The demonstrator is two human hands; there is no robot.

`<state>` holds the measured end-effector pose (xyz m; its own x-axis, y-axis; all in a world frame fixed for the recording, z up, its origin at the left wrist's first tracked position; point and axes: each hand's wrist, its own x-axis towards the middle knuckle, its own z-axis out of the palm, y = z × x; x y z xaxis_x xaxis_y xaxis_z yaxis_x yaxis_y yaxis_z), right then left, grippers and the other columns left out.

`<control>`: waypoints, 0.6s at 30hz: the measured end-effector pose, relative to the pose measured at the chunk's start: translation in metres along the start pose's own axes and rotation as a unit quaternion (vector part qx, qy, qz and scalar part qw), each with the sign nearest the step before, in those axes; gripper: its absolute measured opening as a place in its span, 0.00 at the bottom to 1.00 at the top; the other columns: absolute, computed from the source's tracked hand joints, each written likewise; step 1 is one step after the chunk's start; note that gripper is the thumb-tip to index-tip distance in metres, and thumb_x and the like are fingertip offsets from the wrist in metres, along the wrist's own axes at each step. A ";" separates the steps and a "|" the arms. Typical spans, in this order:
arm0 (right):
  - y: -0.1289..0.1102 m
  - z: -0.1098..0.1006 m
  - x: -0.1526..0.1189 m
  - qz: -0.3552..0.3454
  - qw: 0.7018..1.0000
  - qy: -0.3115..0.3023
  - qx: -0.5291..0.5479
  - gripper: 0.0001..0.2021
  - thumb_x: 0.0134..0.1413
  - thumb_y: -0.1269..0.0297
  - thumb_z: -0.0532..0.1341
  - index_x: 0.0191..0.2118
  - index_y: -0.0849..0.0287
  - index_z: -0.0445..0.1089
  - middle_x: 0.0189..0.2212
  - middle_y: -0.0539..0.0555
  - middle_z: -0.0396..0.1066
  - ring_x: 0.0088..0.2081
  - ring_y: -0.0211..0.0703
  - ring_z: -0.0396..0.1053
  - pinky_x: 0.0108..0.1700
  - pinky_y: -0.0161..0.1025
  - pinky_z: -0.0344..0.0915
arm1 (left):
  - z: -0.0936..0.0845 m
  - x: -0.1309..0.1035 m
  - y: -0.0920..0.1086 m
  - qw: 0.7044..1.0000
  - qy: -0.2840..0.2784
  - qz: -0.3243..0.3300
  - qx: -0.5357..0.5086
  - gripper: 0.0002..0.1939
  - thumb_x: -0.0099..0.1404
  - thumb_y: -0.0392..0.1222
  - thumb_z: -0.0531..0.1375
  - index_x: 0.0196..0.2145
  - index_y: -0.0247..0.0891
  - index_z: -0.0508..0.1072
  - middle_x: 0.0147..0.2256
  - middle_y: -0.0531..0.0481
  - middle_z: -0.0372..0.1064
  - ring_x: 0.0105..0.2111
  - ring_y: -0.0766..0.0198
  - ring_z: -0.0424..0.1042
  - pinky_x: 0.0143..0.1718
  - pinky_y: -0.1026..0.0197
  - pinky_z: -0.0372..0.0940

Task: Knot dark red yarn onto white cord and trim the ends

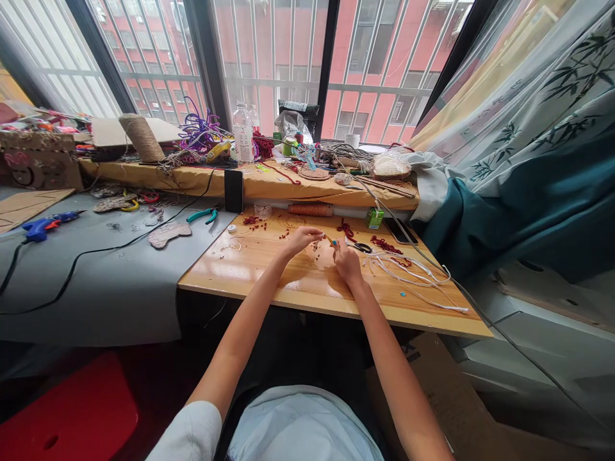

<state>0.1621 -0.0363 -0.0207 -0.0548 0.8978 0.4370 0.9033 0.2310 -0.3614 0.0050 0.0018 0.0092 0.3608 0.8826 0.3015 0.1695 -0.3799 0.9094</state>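
Two bare hands work close together over the wooden tabletop (269,275) in my head-camera feed. I see the right hand (346,259) curled, its thumb and fingers pinching a slim yellow-and-teal tool (330,241) that lies in the gap between the hands, above the board. The left hand (305,238) has its fingertips drawn together by the tool's yellow end; at this size I cannot tell whether they grip it or something finer. Below them I make out small dark-red scraps (316,247) scattered on the wood. Just beyond the right hand lie black-handled scissors (364,248), and further right I have loose white cords (413,279) trailing toward the table's edge, with a dark-red beaded strand (385,246) near a black phone (401,230). A small green box (375,218) stands by the phone. Along the back I see a spool of reddish-brown twine (310,209) on its side, with a clear round container (262,210) to its left.
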 end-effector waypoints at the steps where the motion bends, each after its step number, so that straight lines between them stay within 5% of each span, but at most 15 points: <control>1: 0.000 0.000 0.000 0.002 1.000 0.002 0.008 0.16 0.60 0.63 0.41 0.36 0.59 0.64 0.23 0.51 0.68 0.25 0.40 0.62 0.26 0.34 0.47 | 0.000 0.000 0.000 1.000 -0.001 -0.001 0.004 0.15 0.52 0.48 0.58 0.28 0.32 0.73 0.26 0.49 0.69 0.29 0.66 0.64 0.32 0.63 0.57; 7: 0.004 0.001 0.003 0.009 0.999 0.025 0.042 0.16 0.59 0.63 0.41 0.29 0.58 0.63 0.28 0.53 0.68 0.29 0.40 0.63 0.27 0.34 0.50 | 0.004 -0.002 0.002 1.000 -0.015 0.001 0.021 0.13 0.53 0.47 0.56 0.27 0.32 0.72 0.26 0.50 0.68 0.28 0.67 0.64 0.32 0.64 0.57; 13: 0.001 0.002 0.001 0.003 0.997 0.036 0.062 0.13 0.57 0.58 0.46 0.42 0.59 0.60 0.30 0.53 0.70 0.31 0.41 0.66 0.29 0.34 0.54 | 0.007 -0.002 0.003 1.000 -0.018 0.005 0.020 0.11 0.53 0.45 0.56 0.26 0.33 0.70 0.26 0.50 0.67 0.28 0.67 0.64 0.32 0.65 0.58; 18: -0.001 -0.001 -0.001 -0.010 0.999 0.035 0.034 0.11 0.57 0.61 0.48 0.41 0.60 0.62 0.35 0.55 0.70 0.34 0.43 0.67 0.30 0.34 0.54 | 0.008 -0.002 0.002 1.000 -0.016 0.007 0.008 0.11 0.53 0.44 0.57 0.30 0.33 0.71 0.29 0.48 0.69 0.30 0.66 0.65 0.32 0.64 0.59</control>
<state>0.1615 -0.0378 -0.0201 -0.0396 0.8651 0.5001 0.8713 0.2749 -0.4065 0.0117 -0.0027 0.0080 0.3923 0.8680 0.3045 0.1786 -0.3966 0.9005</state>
